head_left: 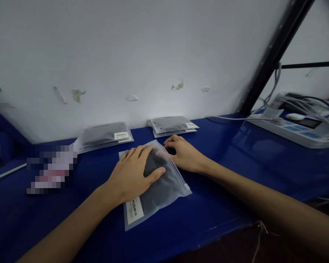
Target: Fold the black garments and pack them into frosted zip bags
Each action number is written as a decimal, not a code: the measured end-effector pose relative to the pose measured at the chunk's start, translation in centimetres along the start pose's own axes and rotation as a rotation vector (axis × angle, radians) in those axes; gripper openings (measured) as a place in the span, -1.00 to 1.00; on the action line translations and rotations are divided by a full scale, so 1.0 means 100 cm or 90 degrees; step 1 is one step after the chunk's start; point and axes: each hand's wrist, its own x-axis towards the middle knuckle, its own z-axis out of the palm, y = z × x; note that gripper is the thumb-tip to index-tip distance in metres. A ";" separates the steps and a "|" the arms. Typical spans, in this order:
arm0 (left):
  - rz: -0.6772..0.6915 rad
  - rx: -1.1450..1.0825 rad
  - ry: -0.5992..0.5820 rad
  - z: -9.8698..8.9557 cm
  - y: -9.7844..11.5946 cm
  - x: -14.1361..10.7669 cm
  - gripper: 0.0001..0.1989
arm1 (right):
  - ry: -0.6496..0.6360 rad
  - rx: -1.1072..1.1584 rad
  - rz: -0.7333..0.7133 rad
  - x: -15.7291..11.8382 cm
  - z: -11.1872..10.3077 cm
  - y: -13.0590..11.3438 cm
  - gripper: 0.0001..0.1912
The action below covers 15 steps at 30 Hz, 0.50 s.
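A frosted zip bag [164, 191] with a dark folded item inside lies slanted on the blue table. Its white barcode label [135, 210] is at the near left corner, and a white slider [186, 187] sits at the near end of the zip edge. My left hand [137, 170] rests flat on the bag, fingers stretched out and thumb apart. At the bag's far right edge, my right hand [182, 151] has its fingers curled round the zip edge. Its fingertips are partly hidden by the bag.
Two piles of similar bags, a left pile [104, 135] and a right pile [172, 125], lie against the white wall. A power strip [298, 131] with cables stands at the right. A blurred-out object [53, 171] is at the left. The table's front edge [222, 232] runs close by.
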 end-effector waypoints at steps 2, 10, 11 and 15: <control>0.000 0.002 0.000 0.001 0.002 0.000 -0.31 | 0.008 0.000 0.029 -0.001 0.002 -0.002 -0.70; 0.009 -0.028 0.005 0.005 0.001 -0.001 -0.36 | -0.045 0.002 0.024 -0.002 0.004 -0.009 -0.80; 0.001 -0.033 0.004 0.006 0.001 -0.001 -0.35 | -0.036 -0.016 0.036 -0.001 0.002 -0.007 -0.78; -0.041 -0.022 -0.013 0.009 0.000 0.000 -0.29 | 0.052 -0.164 0.082 0.002 -0.015 0.010 -0.66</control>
